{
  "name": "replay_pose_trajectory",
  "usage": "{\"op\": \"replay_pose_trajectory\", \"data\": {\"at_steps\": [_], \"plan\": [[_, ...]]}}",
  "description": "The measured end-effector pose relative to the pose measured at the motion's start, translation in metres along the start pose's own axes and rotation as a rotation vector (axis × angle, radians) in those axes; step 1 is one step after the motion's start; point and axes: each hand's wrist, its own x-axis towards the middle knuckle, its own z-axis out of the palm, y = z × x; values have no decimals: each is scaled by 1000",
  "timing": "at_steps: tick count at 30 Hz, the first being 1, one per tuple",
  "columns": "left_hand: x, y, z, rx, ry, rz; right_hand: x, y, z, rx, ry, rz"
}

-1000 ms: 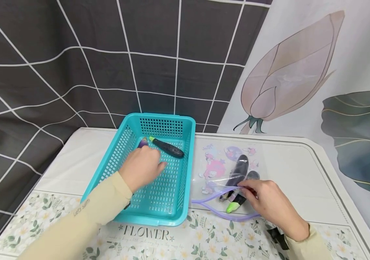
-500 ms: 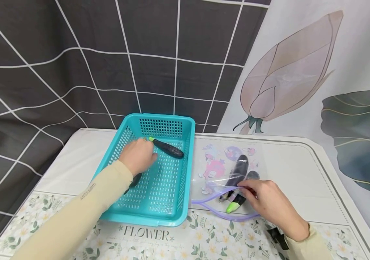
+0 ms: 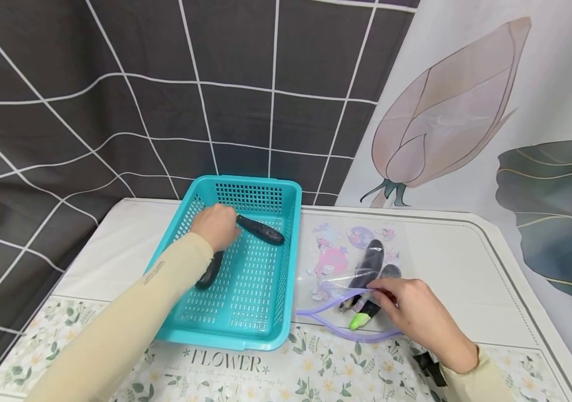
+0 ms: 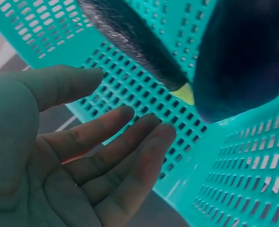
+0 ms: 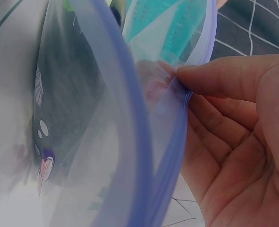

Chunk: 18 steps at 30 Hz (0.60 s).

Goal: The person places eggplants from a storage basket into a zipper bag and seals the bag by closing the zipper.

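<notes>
My left hand [image 3: 215, 226] is inside the turquoise basket, near its far end. In the left wrist view its fingers are loosely bent and apart, with nothing between them. A dark eggplant [image 3: 262, 230] lies just right of it; in the left wrist view its stem end is yellow-green. Another dark eggplant [image 3: 210, 272] lies partly hidden under that wrist. On the right, my right hand [image 3: 419, 310] pinches the purple zip edge of a clear printed zip bag [image 3: 316, 279] between thumb and fingers. Inside the bag are dark eggplants [image 3: 370, 262], one with a bright green stem end.
The perforated basket [image 3: 293, 262] stands left of the bag on a white tabletop with a floral cloth [image 3: 316, 368]. A black strap [image 3: 429, 368] is by the right wrist. Behind the table hangs a dark gridded curtain [image 3: 236, 111].
My left hand has moved farther toward the basket's far end, and more of the eggplant beneath the wrist shows. The right hand and the bag have stayed in place.
</notes>
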Motion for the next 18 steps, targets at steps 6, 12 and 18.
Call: {"op": "replay_pose_trajectory", "data": {"at_steps": [6, 12, 18], "plan": [[8, -6, 7, 11, -16, -24, 0, 0, 1, 1, -1, 2], [14, -3, 10, 14, -54, -45, 0, 0, 1, -18, 17, -19], [23, -3, 18, 28, -103, -24, 0, 0, 1, -11, -7, 2]]}}
